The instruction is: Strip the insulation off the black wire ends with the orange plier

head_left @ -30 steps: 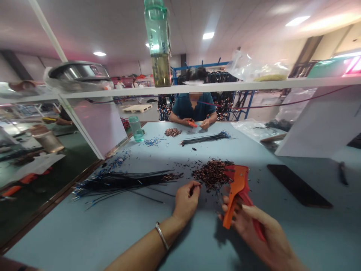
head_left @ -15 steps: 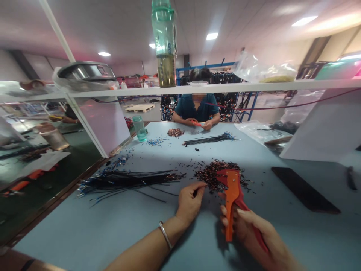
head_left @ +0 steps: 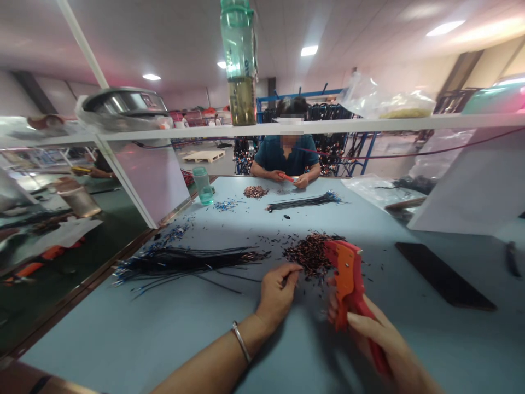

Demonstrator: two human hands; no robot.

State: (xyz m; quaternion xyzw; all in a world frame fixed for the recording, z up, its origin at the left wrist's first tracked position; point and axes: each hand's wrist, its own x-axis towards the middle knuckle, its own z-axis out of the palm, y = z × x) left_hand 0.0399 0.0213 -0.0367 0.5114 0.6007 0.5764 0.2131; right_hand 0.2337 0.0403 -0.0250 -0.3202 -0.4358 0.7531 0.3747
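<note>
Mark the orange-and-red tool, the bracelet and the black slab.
Orange-and-red tool (head_left: 345, 273): head view, orange body.
Bracelet (head_left: 241, 341): head view, outer band.
Black slab (head_left: 445, 276): head view, top face.

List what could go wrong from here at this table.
The left hand, fingers pinched, is near the head of the orange-red tool in the right hand, so a finger might get nipped. The tool's head overlaps the pile of small pieces in this view and could scatter some. The green bottle stands tall on the shelf; a bump might topple it.
</note>
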